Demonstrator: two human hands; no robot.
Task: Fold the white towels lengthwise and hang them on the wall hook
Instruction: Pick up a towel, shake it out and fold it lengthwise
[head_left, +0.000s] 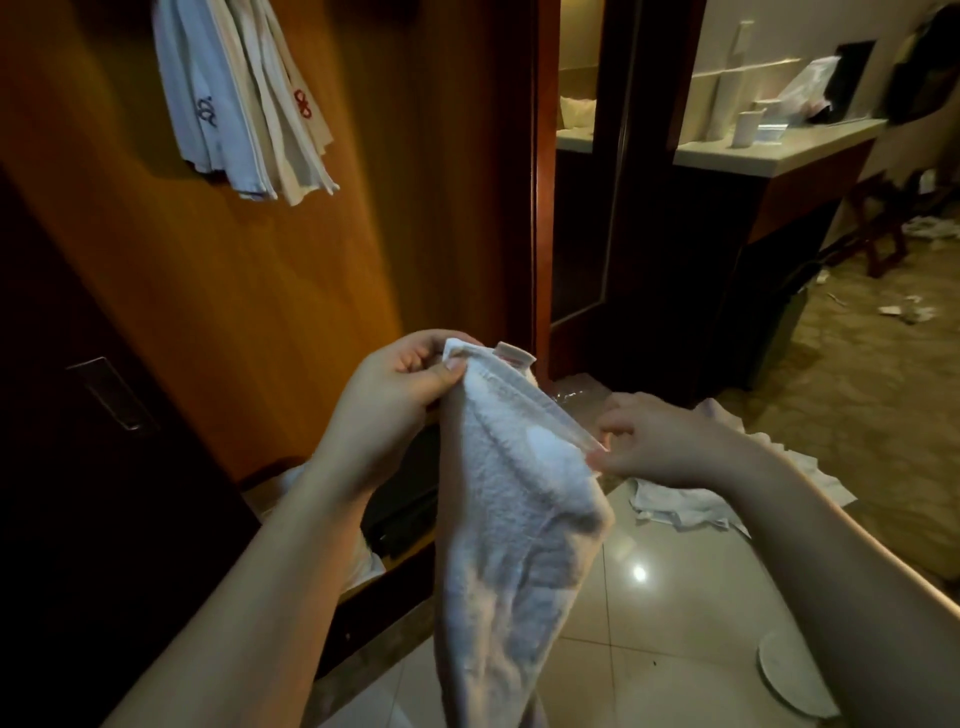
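While your left hand (400, 384) pinched one top corner of the white towel (519, 519) and your right hand (660, 441) pinched the other, its long axis hung straight down between them, hung towels (244, 98) up-left, nearer your left.

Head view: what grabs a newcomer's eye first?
The white towel at centre, hanging toward the tiled floor, with the left hand pinching its top corner and the right hand pinching the hem further along. Next, the bundle of hung towels at upper left on the wooden wall, two with embroidered marks. More crumpled white cloth lies on the floor behind the right hand.
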